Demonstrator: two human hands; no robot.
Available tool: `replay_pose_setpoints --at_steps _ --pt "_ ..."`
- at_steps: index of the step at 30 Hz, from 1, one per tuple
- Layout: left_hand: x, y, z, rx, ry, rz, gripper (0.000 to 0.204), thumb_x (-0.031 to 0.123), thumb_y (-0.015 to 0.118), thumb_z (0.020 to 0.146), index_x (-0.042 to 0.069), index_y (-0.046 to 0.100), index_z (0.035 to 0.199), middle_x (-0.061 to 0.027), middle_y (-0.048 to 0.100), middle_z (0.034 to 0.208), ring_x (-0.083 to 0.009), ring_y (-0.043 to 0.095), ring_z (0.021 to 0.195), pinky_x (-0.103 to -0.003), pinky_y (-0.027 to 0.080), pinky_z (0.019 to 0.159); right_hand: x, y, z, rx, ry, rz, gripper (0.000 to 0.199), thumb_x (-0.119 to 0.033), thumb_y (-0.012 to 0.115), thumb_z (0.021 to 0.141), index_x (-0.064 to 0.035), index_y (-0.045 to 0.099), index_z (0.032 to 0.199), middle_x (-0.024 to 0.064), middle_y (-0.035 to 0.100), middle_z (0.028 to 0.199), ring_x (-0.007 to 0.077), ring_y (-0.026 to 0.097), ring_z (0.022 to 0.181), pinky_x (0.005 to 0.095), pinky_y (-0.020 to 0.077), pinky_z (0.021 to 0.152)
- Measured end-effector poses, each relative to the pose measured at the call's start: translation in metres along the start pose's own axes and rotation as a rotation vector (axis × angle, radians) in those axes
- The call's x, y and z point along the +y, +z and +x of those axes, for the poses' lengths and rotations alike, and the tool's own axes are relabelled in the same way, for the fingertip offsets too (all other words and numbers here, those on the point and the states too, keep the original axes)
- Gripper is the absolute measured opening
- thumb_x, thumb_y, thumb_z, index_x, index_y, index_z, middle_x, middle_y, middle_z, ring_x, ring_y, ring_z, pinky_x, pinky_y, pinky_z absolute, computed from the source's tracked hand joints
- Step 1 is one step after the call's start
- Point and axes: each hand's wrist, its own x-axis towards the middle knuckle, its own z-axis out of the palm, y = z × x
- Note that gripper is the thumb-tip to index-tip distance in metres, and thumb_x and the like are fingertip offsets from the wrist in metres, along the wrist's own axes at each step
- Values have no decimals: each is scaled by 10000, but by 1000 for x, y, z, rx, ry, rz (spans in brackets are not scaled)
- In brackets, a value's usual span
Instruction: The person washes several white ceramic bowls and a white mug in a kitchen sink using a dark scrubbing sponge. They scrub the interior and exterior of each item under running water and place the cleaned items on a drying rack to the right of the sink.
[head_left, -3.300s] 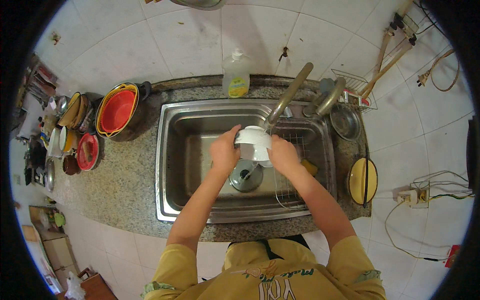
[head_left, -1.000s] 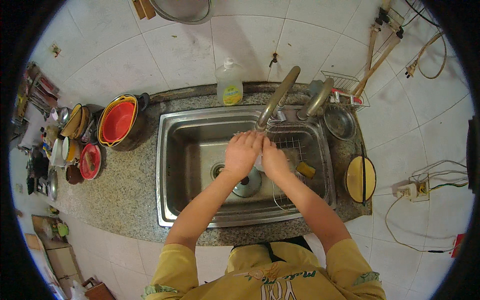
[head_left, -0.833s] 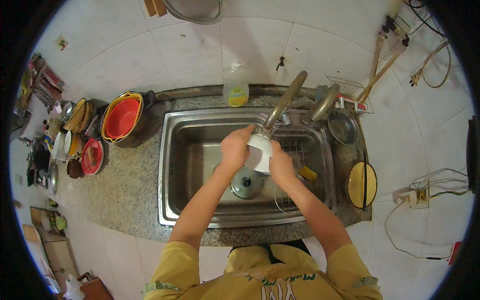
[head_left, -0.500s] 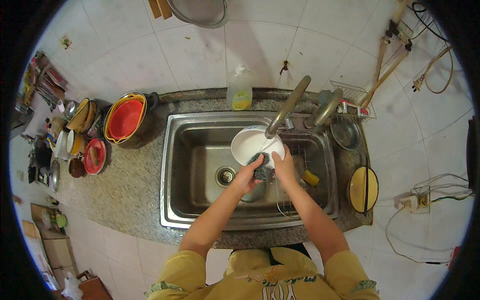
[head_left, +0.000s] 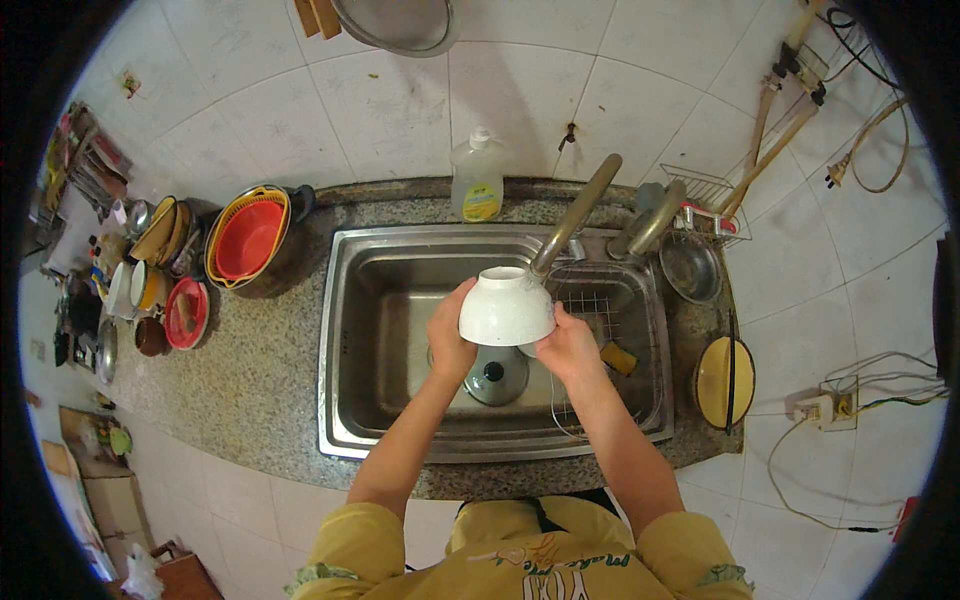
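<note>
A white bowl point(head_left: 507, 310) is tipped over above the sink point(head_left: 345, 400), its foot ring turned up beside the spout of the faucet point(head_left: 580, 212). My left hand point(head_left: 453, 328) grips the bowl's left side, with the fingertips hidden behind it. On the opposite side, my right hand point(head_left: 570, 347) holds the bowl near its lower right rim. Below the bowl, a pot lid with a black knob point(head_left: 494, 376) lies in the basin. The dark scouring pad seen earlier is out of sight.
A wire rack point(head_left: 590, 310) and a yellow sponge point(head_left: 619, 358) sit in the basin's right part. Behind the sink stands a dish soap bottle point(head_left: 480, 178). Left on the counter are a pot with a red basket point(head_left: 250, 240) and several dishes; a metal bowl point(head_left: 690, 268) stands right.
The bowl has been turned from its inside facing up to its underside facing up. My left hand has moved from the scouring pad to the bowl's left side. The pot lid now shows more.
</note>
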Motion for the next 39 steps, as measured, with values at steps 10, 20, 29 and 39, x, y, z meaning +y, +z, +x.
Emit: replay_pose_setpoints --at_steps 10,20,29,39 --pt "-50 -13 -23 -137 -809 -638 286 23 595 733 38 516 1007 -92 563 865 -184 574 783 -323 488 666 -11 7 -2 -3 -59 -79 349 -256 270 915 -15 390 1138 91 457 1176 228 414 1112 384 308 960" --pt "-41 -13 -35 -106 -833 -867 225 45 597 757 -10 515 959 -107 568 837 -188 582 704 -302 504 613 -11 3 13 56 -81 89 300 -218 247 914 -71 377 1141 77 438 1189 223 421 1105 401 312 957" --pt "3 -14 -22 -92 -926 -1271 312 44 618 740 -8 489 1019 -91 565 878 -164 562 778 -279 480 672 -8 -2 31 64 -83 148 310 -207 218 921 -59 366 1150 89 430 1195 231 440 1084 386 314 963" --pt "8 11 -21 -104 -896 -1188 282 38 647 715 15 506 958 -63 564 834 -139 554 707 -278 466 621 1 12 3 27 -130 124 352 -256 241 920 -42 376 1164 85 425 1217 231 412 1116 396 297 968"
